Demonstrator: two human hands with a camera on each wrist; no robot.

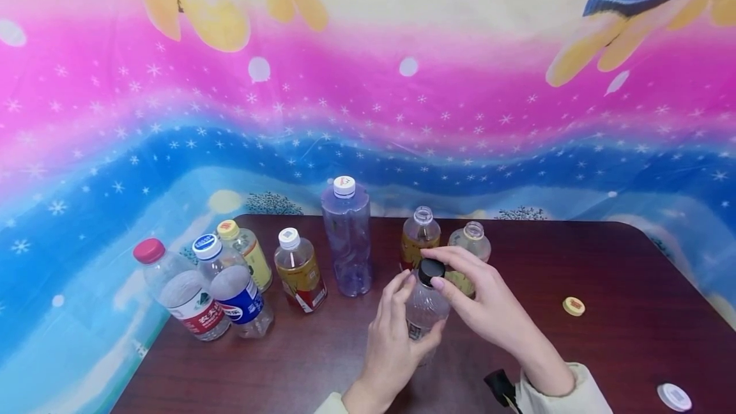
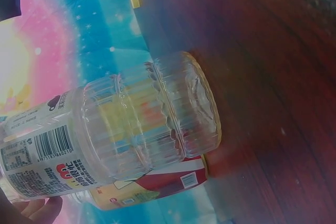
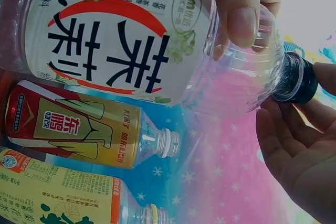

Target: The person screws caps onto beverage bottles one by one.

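Observation:
My left hand (image 1: 393,337) grips a clear plastic bottle (image 1: 428,308) round its upper body. In the right wrist view the bottle (image 3: 105,45) bears a white label with large dark characters and a red stroke. My right hand (image 1: 489,302) pinches the black cap (image 1: 431,271) at the bottle's neck between thumb and fingers. Behind the hands stand two uncapped bottles: one with a gold and red label (image 1: 420,241), the other with a yellow label (image 3: 58,192). In the left wrist view the ribbed lower part of the held bottle (image 2: 142,121) shows.
At left stand a red-capped bottle (image 1: 190,302), a Pepsi bottle (image 1: 238,302), a yellow-capped bottle (image 1: 253,260) and a white-capped gold bottle (image 1: 300,276). A tall purple-tinted bottle (image 1: 347,241) stands mid-table. Right on the table (image 1: 575,254) lie a yellow cap (image 1: 574,306) and a white cap (image 1: 674,397).

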